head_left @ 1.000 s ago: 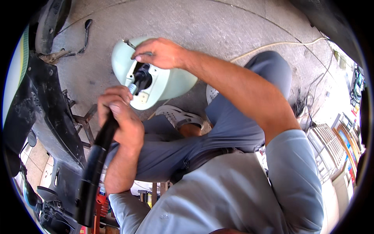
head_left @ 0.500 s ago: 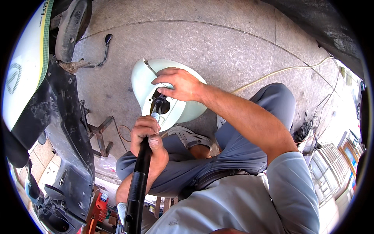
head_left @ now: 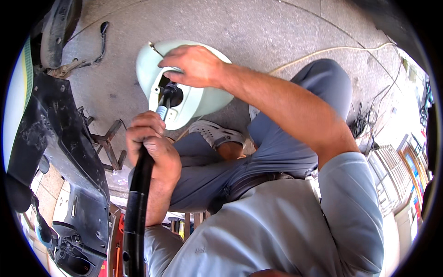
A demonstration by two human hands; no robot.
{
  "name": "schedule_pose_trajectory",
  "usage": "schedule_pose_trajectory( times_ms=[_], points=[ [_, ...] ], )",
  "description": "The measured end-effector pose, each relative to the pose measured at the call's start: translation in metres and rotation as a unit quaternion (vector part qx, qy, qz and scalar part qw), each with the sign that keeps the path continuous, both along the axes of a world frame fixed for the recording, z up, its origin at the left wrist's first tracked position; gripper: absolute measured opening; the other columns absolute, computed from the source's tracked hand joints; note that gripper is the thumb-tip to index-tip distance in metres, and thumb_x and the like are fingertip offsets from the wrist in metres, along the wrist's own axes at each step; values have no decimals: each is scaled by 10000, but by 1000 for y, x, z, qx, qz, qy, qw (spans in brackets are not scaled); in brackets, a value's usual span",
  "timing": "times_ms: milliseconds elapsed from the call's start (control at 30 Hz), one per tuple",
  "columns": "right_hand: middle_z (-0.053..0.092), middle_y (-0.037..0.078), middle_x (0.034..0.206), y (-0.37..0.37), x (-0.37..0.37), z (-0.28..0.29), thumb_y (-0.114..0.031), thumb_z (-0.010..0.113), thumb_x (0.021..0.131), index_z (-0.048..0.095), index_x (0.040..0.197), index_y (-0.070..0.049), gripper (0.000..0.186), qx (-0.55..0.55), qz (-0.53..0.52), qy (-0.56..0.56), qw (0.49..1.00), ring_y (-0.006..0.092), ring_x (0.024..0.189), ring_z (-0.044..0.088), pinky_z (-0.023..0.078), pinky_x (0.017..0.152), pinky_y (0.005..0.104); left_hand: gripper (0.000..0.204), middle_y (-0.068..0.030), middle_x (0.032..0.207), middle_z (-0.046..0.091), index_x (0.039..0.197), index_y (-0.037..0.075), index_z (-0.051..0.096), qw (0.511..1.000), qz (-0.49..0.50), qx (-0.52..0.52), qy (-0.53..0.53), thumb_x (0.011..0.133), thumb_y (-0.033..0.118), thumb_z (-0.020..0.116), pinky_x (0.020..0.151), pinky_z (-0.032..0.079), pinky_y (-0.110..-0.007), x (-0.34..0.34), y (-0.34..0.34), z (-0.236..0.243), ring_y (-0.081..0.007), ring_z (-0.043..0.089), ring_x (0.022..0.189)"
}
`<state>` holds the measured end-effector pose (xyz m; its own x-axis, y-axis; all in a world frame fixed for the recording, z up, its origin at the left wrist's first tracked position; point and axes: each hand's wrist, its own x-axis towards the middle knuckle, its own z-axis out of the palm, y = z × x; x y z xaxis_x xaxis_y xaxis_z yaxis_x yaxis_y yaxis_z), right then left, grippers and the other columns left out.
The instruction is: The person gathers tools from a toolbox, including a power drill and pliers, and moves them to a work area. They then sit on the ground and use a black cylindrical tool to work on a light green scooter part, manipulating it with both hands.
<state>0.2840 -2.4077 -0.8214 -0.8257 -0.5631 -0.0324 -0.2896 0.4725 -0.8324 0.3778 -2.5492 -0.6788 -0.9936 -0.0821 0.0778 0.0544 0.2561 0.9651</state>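
Note:
My left hand (head_left: 154,145) is wrapped round a long black metal tube (head_left: 134,217), thumb on top, just below a silvery band (head_left: 161,111). The tube slants away from me, its far end inside the opening of a rounded pale green plastic cover (head_left: 210,99) shaped like a scooter mudguard. My right hand (head_left: 198,64) grips this cover from above, fingers over its top and thumb at the rim of the opening. A notch shows at the cover's far left edge. What the tube's end meets inside is hidden.
On the left stands a partly stripped scooter with dark panels (head_left: 46,120) and a mirror arm (head_left: 102,44). A rusty metal stand (head_left: 108,145) is beside it. A pale hose (head_left: 332,50) crosses the concrete floor (head_left: 230,23); black cables (head_left: 362,122) lie at the right.
Both hands, the tube and the cover sit further up and left in the view, which has itself shifted. Both grips stay the same, with the tube still in the opening.

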Motion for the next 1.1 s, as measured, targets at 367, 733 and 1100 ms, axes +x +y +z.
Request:
schedule_pose_trajectory(
  times_ms=[367, 733, 1100],
  points=[
    [690, 96, 1132, 3, 1, -2, -248, 668, 884, 686, 1151, -103, 304, -13, 10, 48, 999, 303, 1046, 666, 542, 906, 426, 405, -89, 803, 428, 840, 68, 375, 999, 4, 33, 18, 1052, 390, 497, 790, 406, -398, 0, -1, -7, -199, 433, 790],
    [660, 119, 1242, 6, -3, -8, -187, 688, 855, 685, 1168, -112, 322, -71, 50, 60, 994, 310, 1136, 638, 528, 960, 421, 387, -81, 811, 442, 842, 74, 386, 999, 9, 28, 12, 1052, 379, 497, 811, 415, -403, -1, -2, -6, -195, 438, 797],
    [660, 99, 1239, 2, -5, -2, -130, 688, 831, 674, 1162, -85, 334, -61, 77, 29, 995, 303, 1139, 628, 529, 951, 429, 345, -83, 806, 432, 836, 70, 385, 999, 17, 48, 18, 1045, 317, 505, 781, 405, -390, -1, -2, -8, -195, 422, 786]
  ],
)
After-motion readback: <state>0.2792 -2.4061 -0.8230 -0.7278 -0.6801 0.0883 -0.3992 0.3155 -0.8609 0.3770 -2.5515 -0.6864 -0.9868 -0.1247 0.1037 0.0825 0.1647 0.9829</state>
